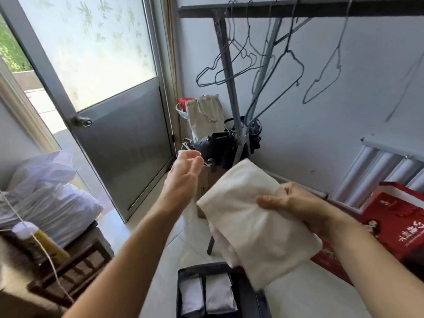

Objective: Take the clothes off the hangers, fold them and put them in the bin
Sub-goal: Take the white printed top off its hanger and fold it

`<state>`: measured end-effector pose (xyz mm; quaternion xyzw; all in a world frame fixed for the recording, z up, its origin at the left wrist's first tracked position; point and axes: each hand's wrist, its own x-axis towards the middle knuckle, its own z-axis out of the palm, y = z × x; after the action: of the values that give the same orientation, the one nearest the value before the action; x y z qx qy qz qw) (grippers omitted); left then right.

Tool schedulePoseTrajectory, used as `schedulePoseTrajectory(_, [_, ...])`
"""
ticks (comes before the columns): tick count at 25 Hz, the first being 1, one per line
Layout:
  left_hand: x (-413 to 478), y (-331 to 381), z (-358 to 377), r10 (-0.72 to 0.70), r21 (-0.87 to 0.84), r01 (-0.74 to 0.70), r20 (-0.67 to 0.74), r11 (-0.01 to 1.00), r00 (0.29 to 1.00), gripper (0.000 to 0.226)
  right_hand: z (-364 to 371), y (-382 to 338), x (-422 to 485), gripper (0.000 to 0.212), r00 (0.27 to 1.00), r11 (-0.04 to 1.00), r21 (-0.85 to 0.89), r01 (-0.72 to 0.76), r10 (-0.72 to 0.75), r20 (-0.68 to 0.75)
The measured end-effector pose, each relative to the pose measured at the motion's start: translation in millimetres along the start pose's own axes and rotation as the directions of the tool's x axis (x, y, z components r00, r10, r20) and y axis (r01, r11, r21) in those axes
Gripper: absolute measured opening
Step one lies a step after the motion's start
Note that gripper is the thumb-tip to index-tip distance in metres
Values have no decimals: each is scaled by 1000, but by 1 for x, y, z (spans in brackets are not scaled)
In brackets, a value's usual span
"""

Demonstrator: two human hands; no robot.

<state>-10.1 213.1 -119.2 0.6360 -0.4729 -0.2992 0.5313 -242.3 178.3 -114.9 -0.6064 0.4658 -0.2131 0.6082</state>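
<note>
Right of the bin (202,267), red boxes (394,216)

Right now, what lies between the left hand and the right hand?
The folded cream garment, gripped by the right hand; the left hand is open beside it. Seen in the head view.

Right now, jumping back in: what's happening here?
A person's right hand grips a folded cream garment above the dark bin, which already holds two folded white pieces. The left hand is raised, open and holding nothing. The wire hangers in view hang bare on the rail.
</note>
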Motion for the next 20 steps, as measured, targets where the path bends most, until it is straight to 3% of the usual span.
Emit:
schedulePoseTrajectory(1, [-7,-12,6,155,58,-150,-77,987,985,24,10,6,8,29,998,999,51,-3,7,-64])
schedulePoseTrajectory(2, [-17,-27,15,287,84,-285,-15,955,958,31,24,13,22,29,995,996,93,-3,12,-102])
schedulePoseTrajectory(3, [-29,-42,27,350,115,-366,141,923,926,41,40,19,36,26,993,991,131,6,9,-118])
schedulePoseTrajectory(4, [-39,-55,40,340,180,-403,298,898,892,51,53,24,44,23,991,987,160,23,-2,-130])
schedulePoseTrajectory(5, [-38,-70,45,279,261,-383,360,886,890,61,68,29,55,22,991,981,195,21,5,-136])
schedulePoseTrajectory(7, [-10,-111,41,123,378,-218,260,900,958,71,90,42,76,22,986,955,295,19,30,-162])
schedulePoseTrajectory(9, [21,-142,26,-176,274,137,126,952,976,82,100,56,93,30,988,919,394,5,58,-146])
schedulePoseTrajectory(10, [32,-153,17,-347,121,332,133,936,929,88,103,62,101,33,990,896,444,-10,72,-121])
schedulePoseTrajectory(11, [39,-164,7,-501,-71,523,206,849,841,86,106,70,111,33,991,873,487,-33,90,-95])
schedulePoseTrajectory(13, [41,-177,-8,-652,-330,754,379,568,657,70,108,83,128,34,990,834,547,-71,125,-62])
schedulePoseTrajectory(14, [43,-183,-13,-655,-384,773,413,505,633,63,108,91,139,35,989,822,564,-83,138,-55])
schedulePoseTrajectory(18, [61,-230,-10,-675,-432,697,235,572,700,49,116,135,199,28,978,865,494,-93,171,-116])
schedulePoseTrajectory(20, [67,-259,-3,-678,-425,705,243,568,693,53,122,166,225,16,964,888,449,-99,197,-177])
